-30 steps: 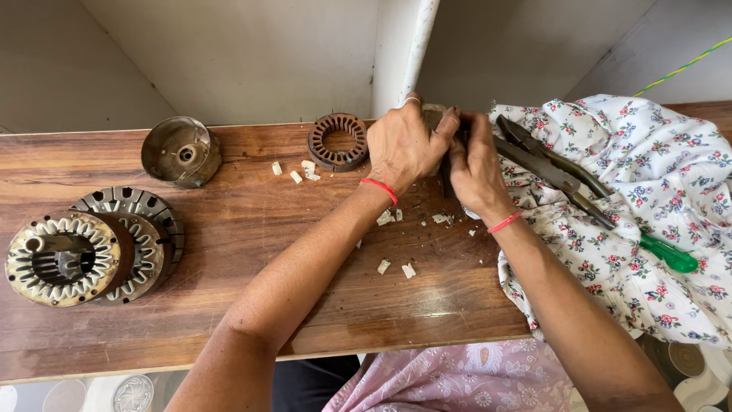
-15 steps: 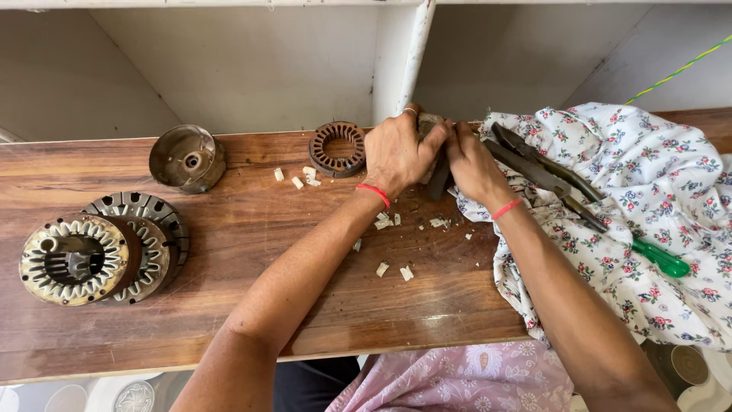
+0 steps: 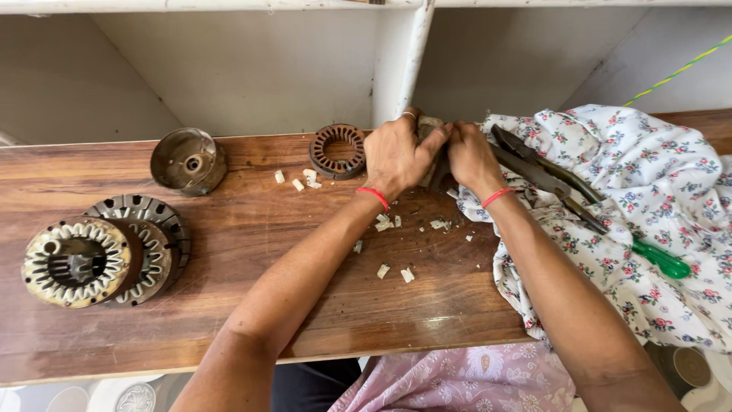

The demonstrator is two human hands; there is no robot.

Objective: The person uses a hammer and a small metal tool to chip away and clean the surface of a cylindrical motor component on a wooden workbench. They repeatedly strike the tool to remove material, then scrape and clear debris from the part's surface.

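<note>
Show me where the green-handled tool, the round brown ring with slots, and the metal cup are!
green-handled tool (image 3: 662,260), head view, on its green handle lying on the flowered cloth.
round brown ring (image 3: 338,150), head view, on its slotted rim beside the left hand.
metal cup (image 3: 185,160), head view, on its inner wall.

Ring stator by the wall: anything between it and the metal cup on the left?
Head view: only a few small white scraps, close to the ring stator. The rest of the wooden bench toward the metal cup is bare.
</note>
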